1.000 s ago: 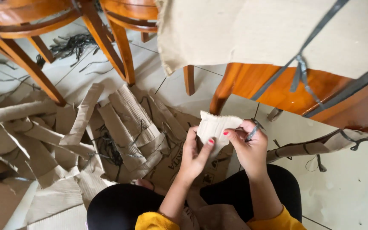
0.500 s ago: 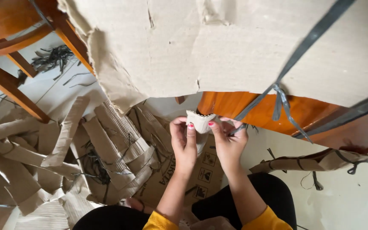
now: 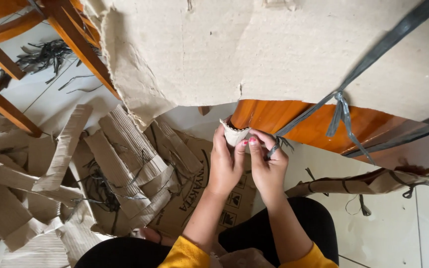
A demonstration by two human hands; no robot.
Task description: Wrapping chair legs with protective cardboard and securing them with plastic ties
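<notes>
While I watch through the head camera, the small piece of pale cardboard [image 3: 234, 133] sits pinched between both hands, just under the torn lower edge of the big cardboard sheet [image 3: 274, 49] that fills the top of the view. The left hand [image 3: 226, 164] grasps the piece from the left, its fingers wrapped up along its side and the thumb pressed near its bottom edge. The right hand [image 3: 268, 166] meets it from the right, thumb tip against the piece, and its curled fingers also hold a bit of dark strap [image 3: 275, 146]; I cannot tell how firmly that strap is clamped. The two thumbs almost touch, both with red nails. A long dark strap [image 3: 373, 57] runs slantwise across the big sheet and is knotted near its lower edge. Behind the hands shows the orange wooden seat of a chair [image 3: 314, 124]. Below the hands lie my black-clad legs [image 3: 294, 228] and yellow sleeves [image 3: 187, 254]. To the left, the tiled floor [image 3: 398, 238] is strewn with torn cardboard strips [image 3: 120, 164], one flat printed piece lying beside the left forearm, and the orange legs of another chair [image 3: 75, 39] stand at the upper left near a tangle of dark strap scraps [image 3: 43, 54].
</notes>
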